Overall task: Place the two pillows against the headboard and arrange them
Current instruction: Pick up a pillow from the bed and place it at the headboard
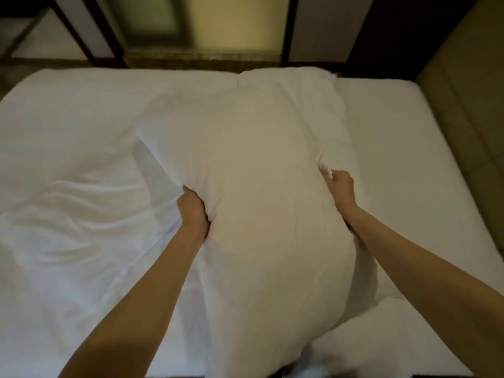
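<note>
A large white pillow (261, 192) is held up lengthwise over the middle of the bed. My left hand (192, 211) grips its left edge and my right hand (341, 186) grips its right edge. Behind its far end, white bedding (313, 85) that may be the second pillow lies bunched; I cannot tell which it is. The tan padded headboard (463, 91) runs along the right side of the view, apart from the pillow.
A white sheet covers the mattress (395, 126), and a rumpled white duvet (68, 186) lies on the left half. Beyond the far edge of the bed are dark wooden frames and a frosted glass panel (196, 20).
</note>
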{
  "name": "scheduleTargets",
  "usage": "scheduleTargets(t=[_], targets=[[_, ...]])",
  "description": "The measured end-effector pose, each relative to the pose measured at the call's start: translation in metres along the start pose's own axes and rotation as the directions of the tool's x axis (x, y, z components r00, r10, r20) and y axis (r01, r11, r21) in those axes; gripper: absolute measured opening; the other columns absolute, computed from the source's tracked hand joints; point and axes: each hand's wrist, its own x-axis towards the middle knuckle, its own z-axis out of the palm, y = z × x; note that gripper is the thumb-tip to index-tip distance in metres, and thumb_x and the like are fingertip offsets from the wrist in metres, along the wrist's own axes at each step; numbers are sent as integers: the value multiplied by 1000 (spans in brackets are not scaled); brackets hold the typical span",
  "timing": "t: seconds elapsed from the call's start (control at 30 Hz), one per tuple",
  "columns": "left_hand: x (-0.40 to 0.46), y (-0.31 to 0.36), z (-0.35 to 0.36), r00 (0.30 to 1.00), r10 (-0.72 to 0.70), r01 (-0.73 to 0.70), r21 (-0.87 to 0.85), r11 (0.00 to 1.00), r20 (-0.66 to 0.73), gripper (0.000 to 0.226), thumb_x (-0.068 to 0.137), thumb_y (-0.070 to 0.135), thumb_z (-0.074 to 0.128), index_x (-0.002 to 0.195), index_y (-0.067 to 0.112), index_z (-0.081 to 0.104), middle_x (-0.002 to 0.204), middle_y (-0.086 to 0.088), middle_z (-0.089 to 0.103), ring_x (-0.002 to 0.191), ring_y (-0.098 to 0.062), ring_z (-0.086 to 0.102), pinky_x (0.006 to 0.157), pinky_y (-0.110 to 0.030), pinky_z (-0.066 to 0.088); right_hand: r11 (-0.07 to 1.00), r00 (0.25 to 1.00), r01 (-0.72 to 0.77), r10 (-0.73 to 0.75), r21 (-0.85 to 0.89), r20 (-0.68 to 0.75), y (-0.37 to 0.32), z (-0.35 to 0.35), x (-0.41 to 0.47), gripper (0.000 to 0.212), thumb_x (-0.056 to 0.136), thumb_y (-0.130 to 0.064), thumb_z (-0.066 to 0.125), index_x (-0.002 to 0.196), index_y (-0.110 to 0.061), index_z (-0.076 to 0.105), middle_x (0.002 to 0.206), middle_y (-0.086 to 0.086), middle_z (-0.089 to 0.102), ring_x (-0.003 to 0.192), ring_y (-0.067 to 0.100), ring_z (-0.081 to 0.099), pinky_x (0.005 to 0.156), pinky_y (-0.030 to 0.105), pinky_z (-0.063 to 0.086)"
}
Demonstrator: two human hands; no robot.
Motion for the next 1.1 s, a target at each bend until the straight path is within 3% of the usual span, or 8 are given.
scheduleTargets(t=[0.2,0.4,0.5,0.67,0.77,0.83,0.97,1.1], targets=[[-49,12,126,969,53,-45,-35,998,243,34,97,33,38,75,21,61,75,5,62,72,-15,58,60,-27,48,996,972,78,-68,38,-224,13,-139,35,58,90,-39,59,49,-19,23,47,-3,24,33,5,25,36,17,16],[-89,2,290,904,96,-58,-102,993,417,39,101,34,35,116,11,62,104,-6,65,93,-22,60,71,-29,52,983,927,175,-144,58,-348,47,-280,109,58,91,-35,60,48,-19,25,46,-3,26,34,5,26,38,18,15],[-107,-3,364,908,107,-56,-138,989,404,39,101,34,34,118,12,62,92,2,66,80,-15,61,66,-27,52,983,902,186,-169,5,-398,61,-341,147,56,91,-36,59,47,-15,30,45,-2,28,38,6,25,39,20,16],[-121,2,474,912,162,-125,-120,985,377,43,99,43,32,118,16,60,94,4,65,83,-15,61,66,-27,52,975,856,220,-214,-41,-471,73,-422,216,56,90,-45,55,49,-9,41,45,1,36,45,15,29,48,27,23],[-122,9,535,894,133,-70,-161,984,427,51,99,45,30,125,11,58,107,-5,65,94,-23,58,85,-39,55,964,819,253,-258,-82,-512,68,-459,256,58,90,-47,54,50,-7,43,44,1,38,44,14,31,47,27,24],[-117,13,568,875,76,13,-180,983,478,52,100,45,27,122,9,58,102,-7,64,88,-24,57,102,-45,45,958,798,278,-271,-70,-538,64,-477,276,58,90,-49,54,50,-7,45,44,0,41,43,13,33,46,26,26],[-97,23,634,795,-66,159,-102,982,603,44,98,49,29,86,16,55,84,0,53,73,-22,49,100,-42,39,937,735,336,-324,-96,-595,52,-510,317,57,90,-50,52,50,-10,45,44,0,42,42,13,35,46,24,27],[-86,28,688,788,-101,22,135,991,608,32,103,21,33,112,6,60,103,-7,58,77,-20,53,85,-31,51,928,651,329,-357,-175,-670,50,-524,353,55,90,-53,50,50,-17,35,44,-4,39,42,12,34,46,27,25]])
